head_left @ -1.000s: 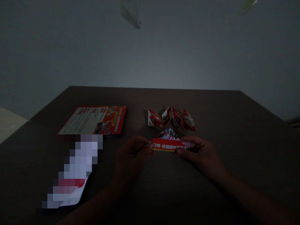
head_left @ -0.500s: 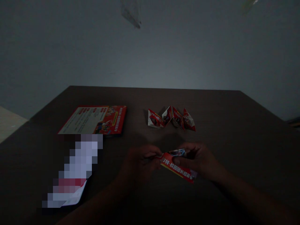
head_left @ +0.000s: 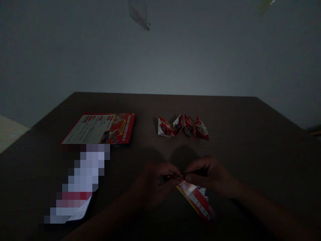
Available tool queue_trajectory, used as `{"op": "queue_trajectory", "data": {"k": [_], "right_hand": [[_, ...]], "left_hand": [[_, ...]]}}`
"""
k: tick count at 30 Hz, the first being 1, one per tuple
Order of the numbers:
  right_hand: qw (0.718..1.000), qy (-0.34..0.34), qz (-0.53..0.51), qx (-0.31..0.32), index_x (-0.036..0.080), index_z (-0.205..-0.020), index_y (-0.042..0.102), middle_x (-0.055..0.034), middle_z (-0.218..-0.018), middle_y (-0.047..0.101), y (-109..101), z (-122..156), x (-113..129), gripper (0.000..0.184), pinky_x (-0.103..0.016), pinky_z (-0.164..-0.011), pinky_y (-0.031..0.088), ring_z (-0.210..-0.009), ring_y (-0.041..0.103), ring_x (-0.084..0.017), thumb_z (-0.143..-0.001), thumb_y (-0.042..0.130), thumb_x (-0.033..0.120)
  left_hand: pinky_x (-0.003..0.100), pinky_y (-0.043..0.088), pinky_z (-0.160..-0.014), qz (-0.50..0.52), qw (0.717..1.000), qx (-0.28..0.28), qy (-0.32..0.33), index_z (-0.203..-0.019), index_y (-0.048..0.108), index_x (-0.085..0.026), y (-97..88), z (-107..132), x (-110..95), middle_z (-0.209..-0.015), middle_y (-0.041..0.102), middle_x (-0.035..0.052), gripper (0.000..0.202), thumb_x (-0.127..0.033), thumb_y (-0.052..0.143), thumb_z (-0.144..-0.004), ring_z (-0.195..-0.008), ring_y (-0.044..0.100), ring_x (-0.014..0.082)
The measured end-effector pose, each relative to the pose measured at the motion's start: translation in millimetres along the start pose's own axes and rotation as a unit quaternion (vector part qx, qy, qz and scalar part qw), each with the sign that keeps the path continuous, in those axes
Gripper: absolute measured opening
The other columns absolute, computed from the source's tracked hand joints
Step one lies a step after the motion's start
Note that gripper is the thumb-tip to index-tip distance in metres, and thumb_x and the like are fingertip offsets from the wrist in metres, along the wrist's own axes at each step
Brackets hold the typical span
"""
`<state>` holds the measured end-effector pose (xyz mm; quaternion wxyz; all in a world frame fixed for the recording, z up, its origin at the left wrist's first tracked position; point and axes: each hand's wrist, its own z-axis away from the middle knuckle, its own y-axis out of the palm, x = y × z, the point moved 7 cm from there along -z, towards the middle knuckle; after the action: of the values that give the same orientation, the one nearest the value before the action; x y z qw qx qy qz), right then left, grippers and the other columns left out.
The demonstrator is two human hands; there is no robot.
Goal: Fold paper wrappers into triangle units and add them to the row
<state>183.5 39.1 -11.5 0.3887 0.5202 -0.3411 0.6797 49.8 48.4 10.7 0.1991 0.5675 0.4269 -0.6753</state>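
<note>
Your left hand (head_left: pixel 158 183) is pinching one end of the red paper strip (head_left: pixel 195 198). Your right hand (head_left: pixel 214 176) is gripping it narrowly, just beside the left

Two hands are in view, one left hand (head_left: pixel 162 184) and one right hand (head_left: pixel 213 177), with one red paper strip (head_left: pixel 195 200) between them. Four folded paper pieces (head_left: pixel 190 127) stand in a row beyond, though in this dim light it is hard to say whether any are joined. Besides these there are one printed sheet (head_left: pixel 94 129), one lit screen (head_left: pixel 77 187), one table (head_left: pixel 240 134) and one wall (head_left: pixel 200 50).
</note>
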Motion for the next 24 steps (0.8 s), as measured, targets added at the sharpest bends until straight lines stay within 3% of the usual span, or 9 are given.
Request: {"op": "queue_trajectory", "data": {"k": [5,9,15,24], "right_hand": [[1.000,0.002,-0.007,-0.008,0.013,-0.073,0.071,0.0003,-0.059,0.062,-2,1,1,0.020,-0.019,-0.049,0.039,-0.051,0.050,-0.008,-0.073,0.072,0.032],[0.999,0.025,-0.023,-0.001,0.014,-0.074,0.071,0.0007,-0.060,0.062,-4,2,-2,0.019,-0.016,-0.046,0.037,-0.051,0.050,-0.007,-0.072,0.072,0.032],[0.995,0.065,-0.070,0.028,0.014,-0.074,0.070,0.0013,-0.060,0.064,-4,3,-8,0.019,-0.015,-0.044,0.037,-0.047,0.051,-0.006,-0.071,0.073,0.033],[0.990,0.101,-0.080,0.064,0.014,-0.074,0.070,0.0016,-0.063,0.065,-2,3,-10,0.019,-0.015,-0.046,0.038,-0.048,0.052,-0.006,-0.069,0.075,0.032]], "left_hand": [[0.022,0.050,-0.068,0.000,1.000,0.029,0.008,-0.086,0.069,-0.017,1.8,2,-3,-0.083,0.073,0.0037,0.017,-0.019,0.072,-0.070,-0.076,0.068,0.0154],[0.023,0.051,-0.070,-0.014,0.999,0.028,0.041,-0.090,0.069,-0.017,0.9,3,-8,-0.086,0.074,0.0046,0.025,-0.019,0.075,-0.066,-0.076,0.069,0.0158],[0.023,0.050,-0.066,-0.083,0.988,0.043,0.126,-0.091,0.071,-0.021,5.5,4,-13,-0.081,0.075,0.0050,0.021,-0.027,0.073,-0.071,-0.071,0.070,0.0168],[0.023,0.049,-0.071,-0.137,0.972,0.088,0.170,-0.094,0.072,-0.023,12.8,9,-20,-0.086,0.075,0.0053,0.016,-0.028,0.064,-0.081,-0.077,0.069,0.0169]]}}
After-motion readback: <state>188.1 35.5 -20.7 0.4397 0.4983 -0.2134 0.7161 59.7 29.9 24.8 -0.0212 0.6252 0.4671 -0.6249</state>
